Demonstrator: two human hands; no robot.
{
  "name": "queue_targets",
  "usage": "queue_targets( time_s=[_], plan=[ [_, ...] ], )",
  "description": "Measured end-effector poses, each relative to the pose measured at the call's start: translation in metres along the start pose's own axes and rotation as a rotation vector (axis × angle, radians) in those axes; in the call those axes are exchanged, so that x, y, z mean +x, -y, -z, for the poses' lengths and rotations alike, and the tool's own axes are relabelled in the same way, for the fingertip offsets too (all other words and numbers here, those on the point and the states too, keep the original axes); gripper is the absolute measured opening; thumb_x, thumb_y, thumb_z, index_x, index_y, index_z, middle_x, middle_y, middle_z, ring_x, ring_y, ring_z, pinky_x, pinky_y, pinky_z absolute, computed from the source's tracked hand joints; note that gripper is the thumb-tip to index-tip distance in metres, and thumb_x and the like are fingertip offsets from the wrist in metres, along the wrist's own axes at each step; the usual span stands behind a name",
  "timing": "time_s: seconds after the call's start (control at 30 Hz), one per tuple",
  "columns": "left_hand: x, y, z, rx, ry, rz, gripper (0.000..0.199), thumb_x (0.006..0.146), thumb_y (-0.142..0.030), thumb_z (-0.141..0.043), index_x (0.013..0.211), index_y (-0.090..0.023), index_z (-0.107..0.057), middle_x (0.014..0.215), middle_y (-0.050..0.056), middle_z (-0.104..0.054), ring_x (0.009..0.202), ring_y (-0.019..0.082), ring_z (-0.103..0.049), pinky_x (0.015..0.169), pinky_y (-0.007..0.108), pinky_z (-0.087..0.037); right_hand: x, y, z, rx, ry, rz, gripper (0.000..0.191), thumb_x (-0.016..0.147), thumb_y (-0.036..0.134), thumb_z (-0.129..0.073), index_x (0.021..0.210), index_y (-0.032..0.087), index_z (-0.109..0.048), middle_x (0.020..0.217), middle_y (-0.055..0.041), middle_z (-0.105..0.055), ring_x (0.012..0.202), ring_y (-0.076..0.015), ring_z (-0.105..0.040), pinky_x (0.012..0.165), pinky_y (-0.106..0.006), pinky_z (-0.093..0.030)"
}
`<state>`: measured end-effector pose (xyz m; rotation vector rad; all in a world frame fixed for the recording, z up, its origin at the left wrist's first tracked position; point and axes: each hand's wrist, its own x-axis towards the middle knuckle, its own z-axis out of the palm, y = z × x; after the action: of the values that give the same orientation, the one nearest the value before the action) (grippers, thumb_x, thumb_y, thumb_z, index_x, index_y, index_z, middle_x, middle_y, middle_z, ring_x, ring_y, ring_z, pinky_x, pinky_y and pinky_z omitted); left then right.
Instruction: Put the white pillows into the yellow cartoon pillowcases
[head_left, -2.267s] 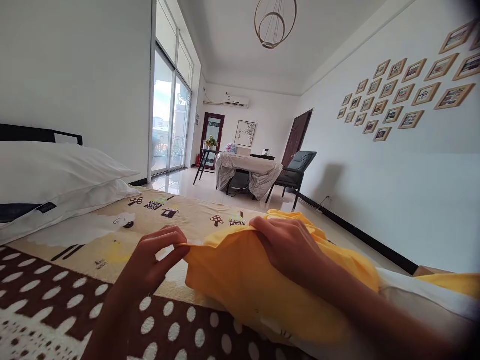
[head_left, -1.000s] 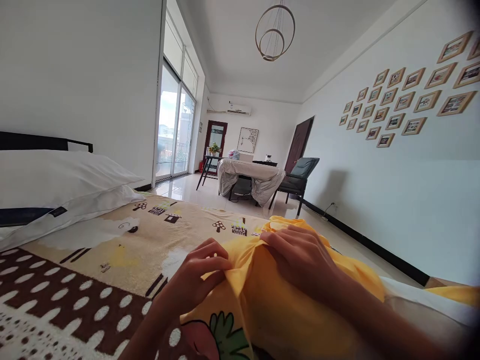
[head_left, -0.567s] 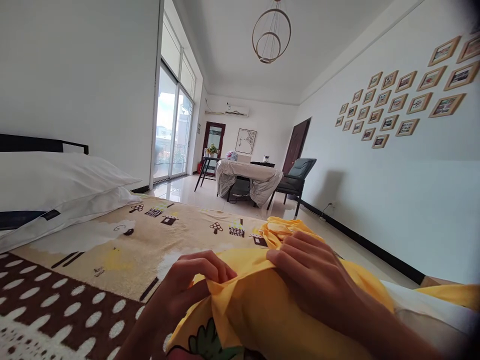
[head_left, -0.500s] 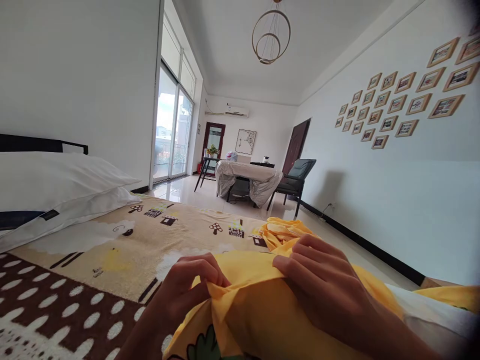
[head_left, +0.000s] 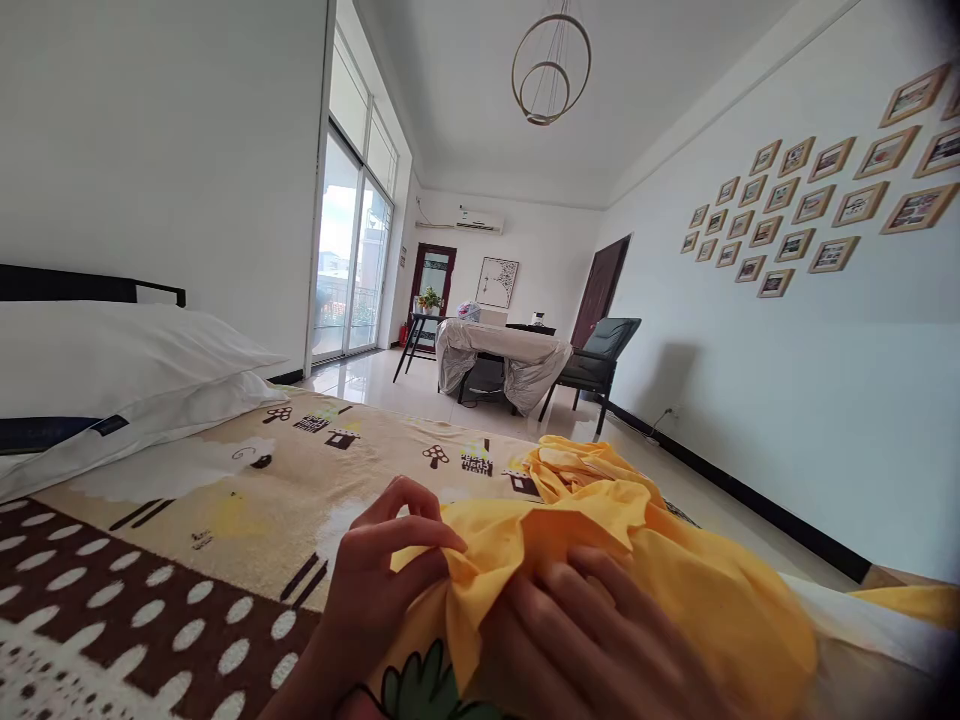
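Observation:
Yellow fabric (head_left: 712, 590) with a dark green leaf print (head_left: 424, 685) lies bunched in front of me, shaped like a cover with a raised edge. My left hand (head_left: 394, 560) pinches that edge between thumb and fingers. Just to its right, my right hand (head_left: 577, 630) lies against the fabric below the edge, back of the hand towards me. Its fingers are stretched forward and slightly apart, with the tips partly hidden at the fold. Under the fabric is a beige patterned blanket (head_left: 390, 465).
White pillows (head_left: 127, 360) lie at the bed's left. White material (head_left: 847, 620) shows at the right. Beyond the bed stand a covered table (head_left: 510, 345), a dark chair (head_left: 600, 360) and a small plant stand (head_left: 420, 335). Sliding glass doors (head_left: 352, 250) are at the left.
My right hand has let go of the fabric's edge and moved down and left below it. The left hand still pinches the edge, shifted slightly right and up. The view has turned slightly left.

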<state>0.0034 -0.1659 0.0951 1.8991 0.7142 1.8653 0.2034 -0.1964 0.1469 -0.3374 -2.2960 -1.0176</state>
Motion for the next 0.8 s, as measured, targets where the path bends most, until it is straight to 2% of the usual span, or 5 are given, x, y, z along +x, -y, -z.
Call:
queue_targets(
  time_s=[0.07,0.2,0.3,0.53,0.8],
  plan=[
    [0.001,0.001,-0.001,0.088,-0.079,0.001,0.006,0.075,-0.017,-0.069,0.078,-0.022,-0.069,0.075,-0.001,-0.053,0.071,0.012,-0.053,0.065,0.023,-0.044,0.001,-0.004,-0.008,0.000,0.000,-0.068,0.024,0.090,0.012,-0.042,0.095,0.014,-0.066,0.091,-0.0092,-0.068,0.081,-0.0204,-0.059,0.076,-0.037,-0.043],
    [0.002,0.003,-0.005,0.294,-0.241,-0.017,0.013,0.073,-0.017,-0.069,0.066,-0.018,-0.059,0.059,-0.004,-0.052,0.057,0.010,-0.049,0.056,0.021,-0.041,0.005,-0.012,-0.027,0.059,-0.023,-0.158,0.021,0.090,0.014,-0.044,0.088,0.010,-0.064,0.082,-0.0096,-0.065,0.073,-0.0191,-0.054,0.069,-0.035,-0.040],
    [0.004,0.003,-0.003,0.295,-0.105,-0.063,0.017,0.082,-0.018,-0.061,0.065,-0.018,-0.062,0.065,-0.001,-0.060,0.063,0.011,-0.054,0.059,0.021,-0.045,0.009,-0.014,-0.035,0.069,-0.021,-0.157,0.017,0.088,0.012,-0.047,0.086,0.010,-0.063,0.079,-0.0081,-0.063,0.071,-0.0181,-0.052,0.069,-0.034,-0.038],
    [0.014,0.011,0.020,0.216,0.291,-0.076,0.016,0.086,-0.020,-0.057,0.097,-0.021,-0.069,0.101,0.007,-0.066,0.095,0.017,-0.060,0.085,0.029,-0.049,0.012,-0.024,-0.039,0.108,0.030,-0.173,0.017,0.091,0.015,-0.046,0.084,0.015,-0.062,0.075,-0.0046,-0.061,0.069,-0.0161,-0.048,0.068,-0.032,-0.035],
    [0.013,0.029,0.005,0.242,0.087,-0.111,0.004,0.083,-0.019,-0.060,0.081,-0.017,-0.062,0.081,0.003,-0.062,0.080,0.015,-0.055,0.073,0.027,-0.046,0.023,-0.032,-0.054,0.102,0.057,-0.158,0.021,0.091,0.017,-0.047,0.073,0.017,-0.059,0.066,-0.0014,-0.056,0.064,-0.0149,-0.044,0.064,-0.030,-0.031]
  ],
)
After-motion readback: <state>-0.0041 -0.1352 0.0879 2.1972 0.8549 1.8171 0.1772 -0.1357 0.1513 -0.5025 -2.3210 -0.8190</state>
